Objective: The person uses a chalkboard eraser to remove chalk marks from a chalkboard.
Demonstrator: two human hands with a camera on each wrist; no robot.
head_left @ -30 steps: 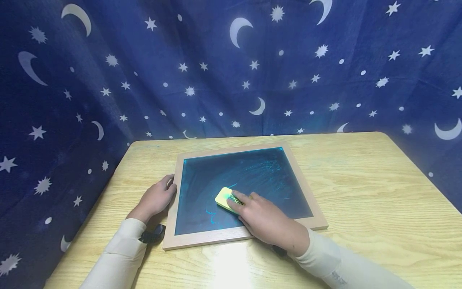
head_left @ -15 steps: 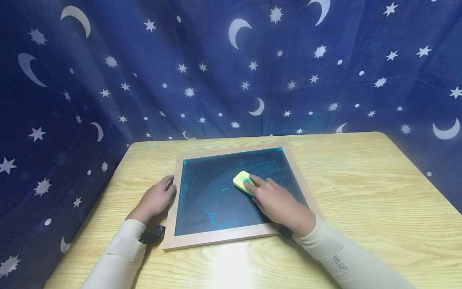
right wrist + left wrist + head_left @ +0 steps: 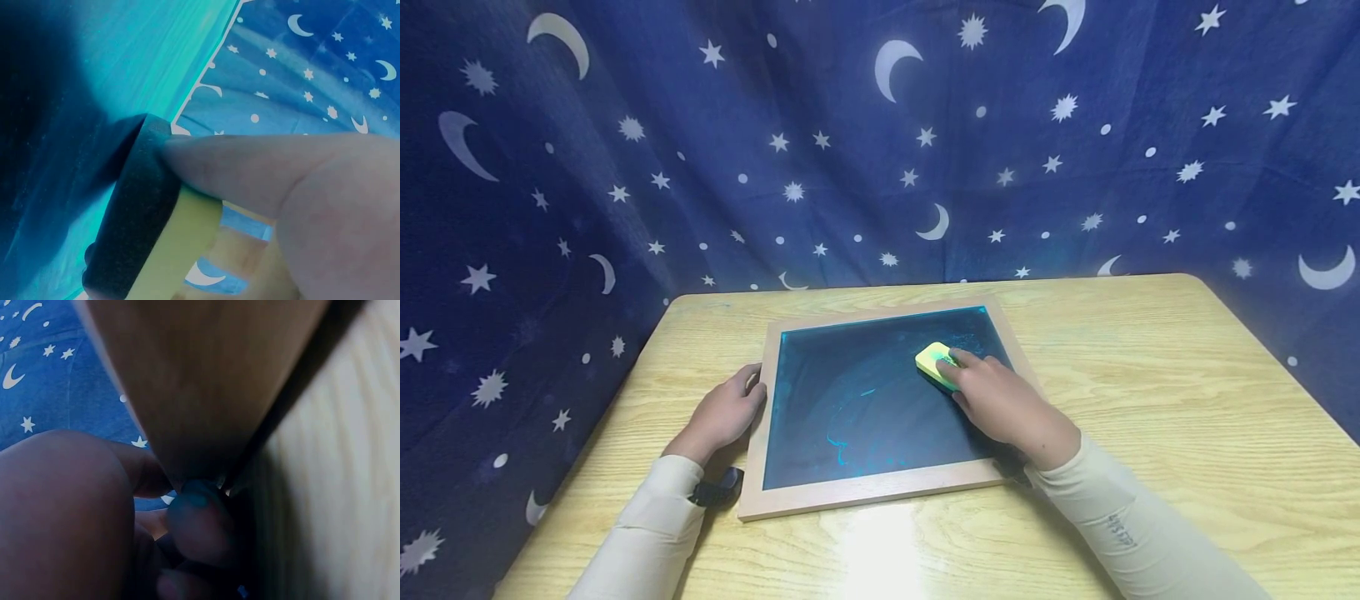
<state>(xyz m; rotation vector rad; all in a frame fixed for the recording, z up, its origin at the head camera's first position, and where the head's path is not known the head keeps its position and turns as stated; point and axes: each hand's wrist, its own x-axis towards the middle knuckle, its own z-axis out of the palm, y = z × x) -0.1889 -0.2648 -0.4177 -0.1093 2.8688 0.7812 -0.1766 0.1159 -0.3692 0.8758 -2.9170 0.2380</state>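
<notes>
A framed chalkboard (image 3: 820,375) lies flat on the table, its dark panel streaked with blue-green chalk. My right hand (image 3: 1007,404) grips a yellow chalkboard eraser (image 3: 934,360) whose dark pad meets the panel right of its middle. In the right wrist view, the thumb (image 3: 237,165) presses the side of the eraser (image 3: 181,244); the other fingers are mostly hidden behind it. At the left edge of the wooden frame (image 3: 758,442), my left hand (image 3: 722,412) holds on. Up close in the left wrist view, fingertips (image 3: 200,525) touch the frame's side (image 3: 206,375).
The board rests on a light wood-grain table (image 3: 1150,400) with rounded back corners. A dark blue curtain (image 3: 850,100) with moons and stars hangs behind and at the sides. A black strap with a small device (image 3: 718,490) is on the left wrist, close to the frame's corner.
My right hand has slid the eraser up and to the right across the panel. Chalk marks along its path look fainter. My left hand stays put on the frame.
</notes>
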